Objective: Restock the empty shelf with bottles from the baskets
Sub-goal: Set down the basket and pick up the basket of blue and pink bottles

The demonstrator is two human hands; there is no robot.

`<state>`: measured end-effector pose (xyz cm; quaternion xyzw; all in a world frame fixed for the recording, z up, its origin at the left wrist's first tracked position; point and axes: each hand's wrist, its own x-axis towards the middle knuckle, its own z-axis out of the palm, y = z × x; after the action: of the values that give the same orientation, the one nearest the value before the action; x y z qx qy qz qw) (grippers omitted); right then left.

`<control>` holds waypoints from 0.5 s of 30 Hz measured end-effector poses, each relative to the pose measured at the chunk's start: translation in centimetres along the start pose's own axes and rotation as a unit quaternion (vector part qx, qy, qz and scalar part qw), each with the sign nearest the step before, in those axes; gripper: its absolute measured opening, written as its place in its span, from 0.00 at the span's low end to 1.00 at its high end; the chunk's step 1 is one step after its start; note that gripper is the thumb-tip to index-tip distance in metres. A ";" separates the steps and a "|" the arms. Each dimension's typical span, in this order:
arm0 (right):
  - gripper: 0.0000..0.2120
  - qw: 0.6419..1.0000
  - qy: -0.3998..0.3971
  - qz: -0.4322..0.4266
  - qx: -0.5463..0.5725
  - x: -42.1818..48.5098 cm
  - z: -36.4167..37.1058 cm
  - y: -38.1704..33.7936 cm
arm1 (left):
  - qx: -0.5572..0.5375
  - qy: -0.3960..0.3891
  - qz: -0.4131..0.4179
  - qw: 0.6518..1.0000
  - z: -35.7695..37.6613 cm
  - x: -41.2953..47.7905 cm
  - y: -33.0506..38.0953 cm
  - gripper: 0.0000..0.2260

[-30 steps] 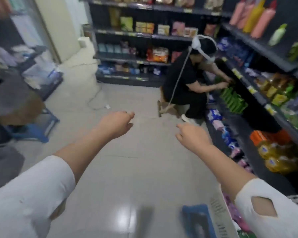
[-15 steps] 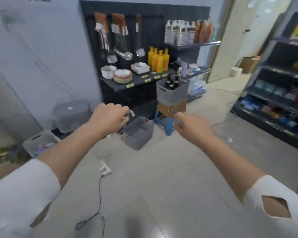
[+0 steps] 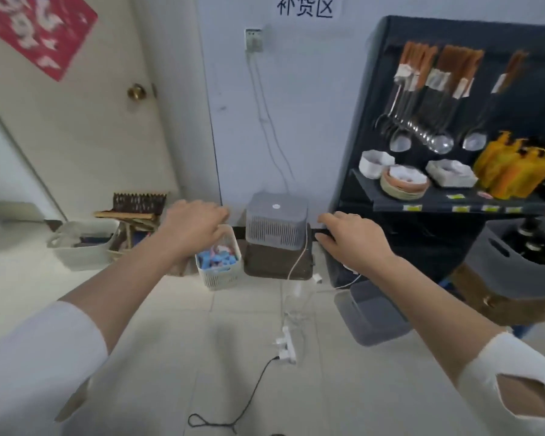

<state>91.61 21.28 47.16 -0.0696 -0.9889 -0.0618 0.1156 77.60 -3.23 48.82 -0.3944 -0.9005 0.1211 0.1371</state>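
The grey basket point(image 3: 510, 272) at three o'clock, perched on a cardboard box point(image 3: 491, 302), holds dark bottles point(image 3: 534, 245), probably glass, heavy, smooth and breakable, best gripped round the body, while left hand point(image 3: 192, 228) and right hand point(image 3: 353, 243) hover relaxed, holding nothing.

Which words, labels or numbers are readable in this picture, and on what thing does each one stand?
"补货区": on the white paper sign on the wall.
Red poster on the door: white marks, too blurred to read.
Yellow price tags on the shelf edge: too small to read.
Paper tags on the hanging ladles: blurred, unreadable.
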 end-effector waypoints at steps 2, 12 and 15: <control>0.17 1.000 -0.012 -0.025 0.008 5.4 1.2 0.2 | -0.005 -0.023 -0.028 0.999 1.2 2.9 -2.3 0.14; 0.17 0.989 -0.041 -0.125 0.060 26.5 6.4 -3.7 | -0.009 -0.086 -0.132 0.987 7.1 11.9 -13.6 0.13; 0.15 0.987 -0.043 -0.140 0.061 31.3 8.6 -4.9 | -0.021 -0.085 -0.140 0.986 10.0 15.2 -16.6 0.12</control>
<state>58.77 21.48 45.78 0.0745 -0.9949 -0.0143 0.0671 53.07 -4.01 47.24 -0.2556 -0.9576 0.1148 0.0668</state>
